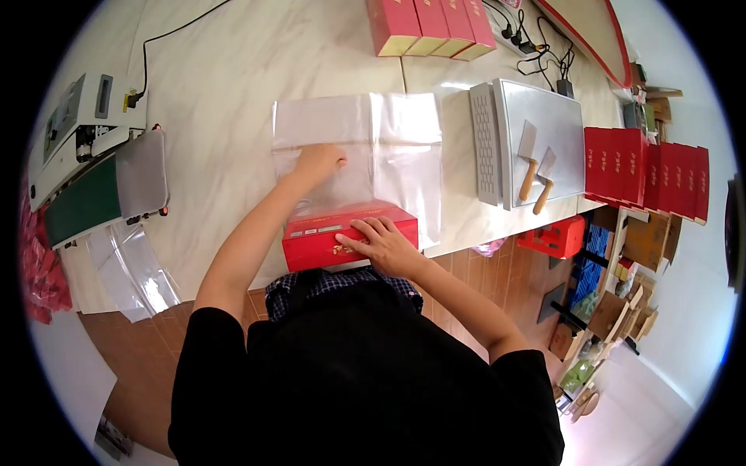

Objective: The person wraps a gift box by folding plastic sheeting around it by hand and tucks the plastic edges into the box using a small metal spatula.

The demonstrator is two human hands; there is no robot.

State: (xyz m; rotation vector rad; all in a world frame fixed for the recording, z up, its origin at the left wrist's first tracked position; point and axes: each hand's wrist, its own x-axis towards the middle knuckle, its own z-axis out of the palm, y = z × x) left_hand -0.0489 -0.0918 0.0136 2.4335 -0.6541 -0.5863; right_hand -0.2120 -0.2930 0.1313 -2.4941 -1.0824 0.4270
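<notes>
A red box (pixel 311 247) with gold lettering and a small label strip lies at the table's near edge, close to my body. My right hand (pixel 381 245) rests on its right part with the fingers spread over the top and front edge. Beyond the box, a clear plastic bag (pixel 404 155) is spread flat on the table, its near part meeting the box. My left hand (pixel 320 165) is over the left half of the bag with its fingers curled in; what they hold, if anything, is too small to tell.
At the left stands a machine (pixel 93 109) with a green belt (pixel 84 203), with plastic film (pixel 132 268) beside it. To the right, a metal case (pixel 544 116) carries two trowels (pixel 528 159). Red boxes stand at the back (pixel 431 27) and far right (pixel 618 163).
</notes>
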